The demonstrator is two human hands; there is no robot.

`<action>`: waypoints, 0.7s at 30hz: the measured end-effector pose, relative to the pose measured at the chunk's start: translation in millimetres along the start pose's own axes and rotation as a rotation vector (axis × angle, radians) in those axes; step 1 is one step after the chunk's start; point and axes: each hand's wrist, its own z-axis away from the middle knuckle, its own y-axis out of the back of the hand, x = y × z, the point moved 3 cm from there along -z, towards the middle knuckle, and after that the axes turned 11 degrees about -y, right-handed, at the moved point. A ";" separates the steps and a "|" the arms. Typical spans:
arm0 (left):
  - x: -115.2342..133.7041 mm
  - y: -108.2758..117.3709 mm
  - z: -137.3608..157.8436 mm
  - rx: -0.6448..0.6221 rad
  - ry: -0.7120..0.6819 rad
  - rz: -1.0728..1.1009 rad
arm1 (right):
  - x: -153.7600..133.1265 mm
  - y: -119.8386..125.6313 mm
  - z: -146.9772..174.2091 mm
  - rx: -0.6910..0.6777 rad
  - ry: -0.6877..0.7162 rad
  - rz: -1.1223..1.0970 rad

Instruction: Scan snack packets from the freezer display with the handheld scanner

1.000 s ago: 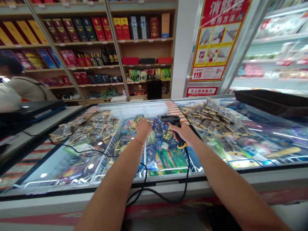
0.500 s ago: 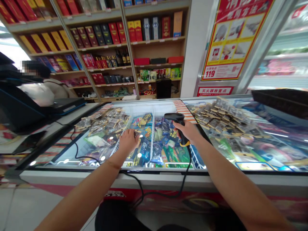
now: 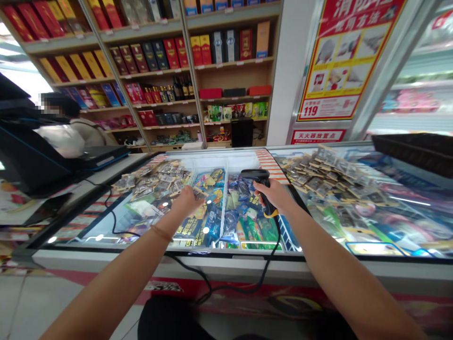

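My right hand (image 3: 274, 193) is wrapped around the handle of a black barcode scanner (image 3: 255, 175) with a yellow-orange trim at its base. The scanner head points left, toward my other hand. My left hand (image 3: 187, 202) is closed on a small clear packet with a tan edge (image 3: 201, 192), partly hidden by the fingers. Both hands are above the freezer's glass top (image 3: 208, 160). Just beyond my left hand lies a pile of similar small packets (image 3: 161, 175). A second pile of packets (image 3: 323, 172) spreads over the glass on the right.
The scanner's black cable (image 3: 264, 278) hangs in a loop over the freezer's front edge. Bagged frozen goods (image 3: 251, 226) show under the glass. A black tray (image 3: 415, 151) stands at right. On the left are a counter with a dark machine (image 3: 31, 146) and a person (image 3: 67, 123).
My left hand has turned and shifted slightly, so the packet shows at its fingertips. My right hand keeps the scanner in nearly the same place. The view has shifted slightly.
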 end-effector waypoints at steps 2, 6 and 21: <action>21.3 -4.4 -16.3 0.048 -0.011 0.233 | 0.3 -0.1 0.0 0.004 -0.002 0.019; 65.3 -29.5 -60.9 0.279 0.009 0.748 | 0.2 0.4 -0.5 0.032 0.013 0.029; 96.0 -93.5 -112.8 0.398 -0.128 1.346 | 2.0 -3.1 3.7 0.082 0.047 0.380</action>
